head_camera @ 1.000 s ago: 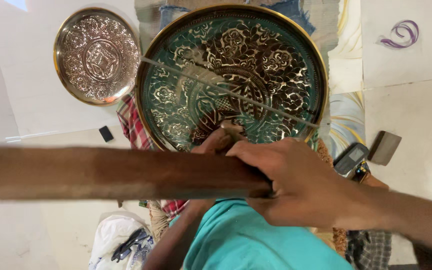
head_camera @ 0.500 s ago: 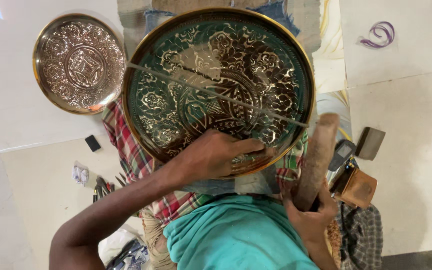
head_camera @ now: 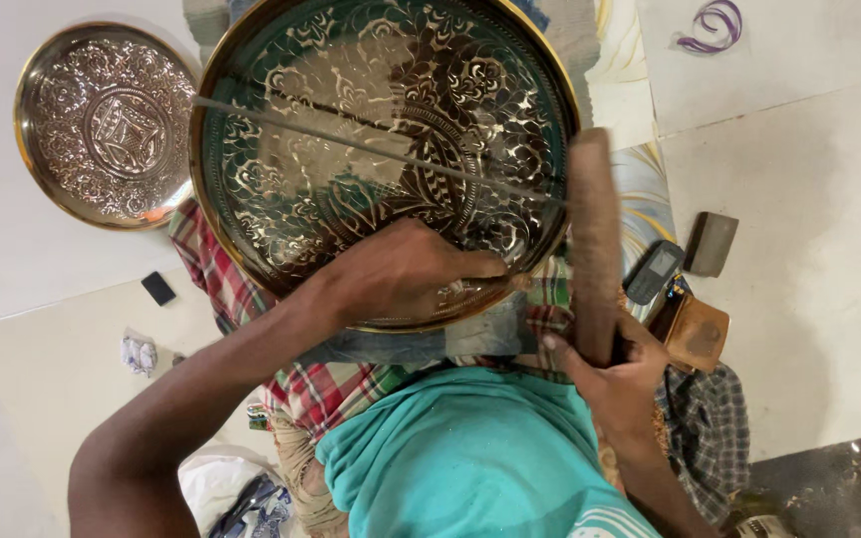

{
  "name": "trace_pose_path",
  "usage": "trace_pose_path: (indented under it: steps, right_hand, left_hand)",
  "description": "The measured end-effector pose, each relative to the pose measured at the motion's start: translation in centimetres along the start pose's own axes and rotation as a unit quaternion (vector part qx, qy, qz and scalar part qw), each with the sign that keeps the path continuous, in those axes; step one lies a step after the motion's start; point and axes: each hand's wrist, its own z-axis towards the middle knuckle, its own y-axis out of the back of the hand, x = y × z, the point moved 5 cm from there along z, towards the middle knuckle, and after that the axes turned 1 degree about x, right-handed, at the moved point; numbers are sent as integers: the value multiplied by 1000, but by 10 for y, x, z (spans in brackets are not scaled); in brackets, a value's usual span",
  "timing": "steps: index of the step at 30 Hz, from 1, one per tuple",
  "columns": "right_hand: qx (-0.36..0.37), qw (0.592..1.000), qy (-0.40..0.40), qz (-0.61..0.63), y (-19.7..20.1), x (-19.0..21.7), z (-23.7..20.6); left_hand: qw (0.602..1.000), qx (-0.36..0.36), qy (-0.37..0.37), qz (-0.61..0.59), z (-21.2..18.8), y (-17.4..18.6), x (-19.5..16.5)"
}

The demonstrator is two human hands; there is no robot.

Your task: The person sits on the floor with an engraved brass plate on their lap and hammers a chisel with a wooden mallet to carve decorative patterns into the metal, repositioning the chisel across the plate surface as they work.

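A large round engraved brass plate [head_camera: 381,130] with a dark green ground rests on my lap over a checked cloth. My left hand [head_camera: 406,274] lies on the plate's near rim and pinches a small chisel-like tool [head_camera: 490,286] against the metal. My right hand [head_camera: 610,374] grips the lower end of a long wooden stick [head_camera: 593,234], which stands upright beside the plate's right edge. A thin straight line, a rod or string, crosses the plate's face.
A smaller engraved brass plate [head_camera: 102,125] lies on the white floor at the left. A phone [head_camera: 655,272], a grey block [head_camera: 712,243] and a brown pouch [head_camera: 695,334] sit at the right. A small black object [head_camera: 158,288] and a crumpled wrapper [head_camera: 139,353] lie at the left.
The wooden stick has swung from lying across the front of the view to upright at the right. My left hand has settled on the plate's rim with the small tool.
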Motion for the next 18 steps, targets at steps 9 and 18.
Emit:
trace_pose_path:
  steps: [9, 18]
  right_hand:
    - [-23, 912, 70, -404, 9, 19, -5]
    - [-53, 991, 39, -119, 14, 11, -5]
  left_hand:
    - [1000, -4, 24, 19, 7, -6, -5]
    - [1000, -17, 6, -3, 2, -6, -7]
